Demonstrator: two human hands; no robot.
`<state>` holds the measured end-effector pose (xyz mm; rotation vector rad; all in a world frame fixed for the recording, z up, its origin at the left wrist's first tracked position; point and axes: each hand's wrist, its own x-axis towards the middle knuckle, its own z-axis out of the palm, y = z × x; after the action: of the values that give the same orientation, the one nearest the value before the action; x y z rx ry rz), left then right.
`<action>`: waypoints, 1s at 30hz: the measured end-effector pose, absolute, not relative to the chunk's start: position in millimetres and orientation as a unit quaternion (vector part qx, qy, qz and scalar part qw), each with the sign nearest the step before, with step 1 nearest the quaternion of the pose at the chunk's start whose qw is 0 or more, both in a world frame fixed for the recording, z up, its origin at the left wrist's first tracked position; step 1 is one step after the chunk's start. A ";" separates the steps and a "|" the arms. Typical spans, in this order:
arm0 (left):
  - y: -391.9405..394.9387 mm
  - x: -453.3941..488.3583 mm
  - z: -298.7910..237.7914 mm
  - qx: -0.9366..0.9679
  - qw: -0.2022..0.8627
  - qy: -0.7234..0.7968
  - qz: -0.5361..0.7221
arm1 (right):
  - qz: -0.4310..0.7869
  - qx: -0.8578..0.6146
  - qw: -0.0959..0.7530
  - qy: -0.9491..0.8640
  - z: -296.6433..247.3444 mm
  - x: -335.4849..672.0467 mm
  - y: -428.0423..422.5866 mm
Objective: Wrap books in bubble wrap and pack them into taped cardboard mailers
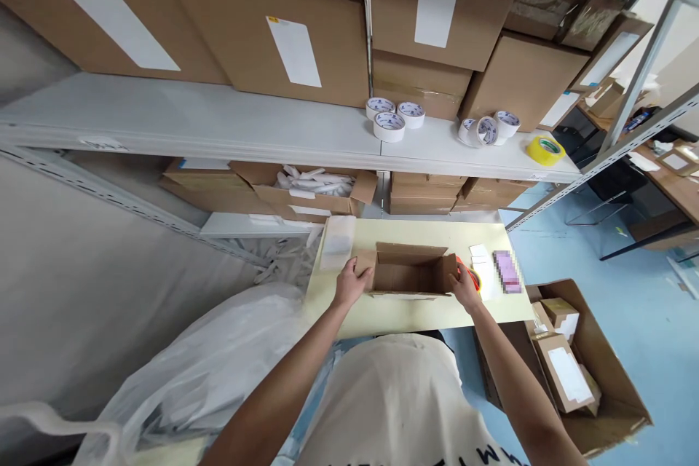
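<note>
An open cardboard box [412, 250] sits upright on the pale yellow table [398, 314], and its inside looks bare. My left hand [351, 284] grips the left end flap, thumb and fingers closed on the cardboard. At the opposite end, my right hand [464, 287] is closed on the right flap. Just behind the right hand lies a red and yellow tape dispenser [476, 279], partly hidden by the hand. A stack of white foam sheets [338, 240] rests left of the box. To the right are white labels [483, 263] and a blurred purple item [507, 271].
Behind the table stands a shelf [245, 124] with large cartons, several white tape rolls [389, 127] and a yellow tape roll [545, 151]. On the floor at right, a big carton [617, 386] holds smaller boxes. Clear plastic wrap [218, 357] bulges at left.
</note>
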<state>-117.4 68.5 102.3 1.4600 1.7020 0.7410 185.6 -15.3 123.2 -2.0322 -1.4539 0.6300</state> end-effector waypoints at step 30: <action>22.1 -98.8 85.6 0.718 0.309 0.595 0.184 | 0.152 -0.657 0.034 -0.738 159.6 159.5 16.3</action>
<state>-98.8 22.1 85.6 1.8972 1.5732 0.4874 159.5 16.3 159.6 -2.0197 -2.2703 0.4667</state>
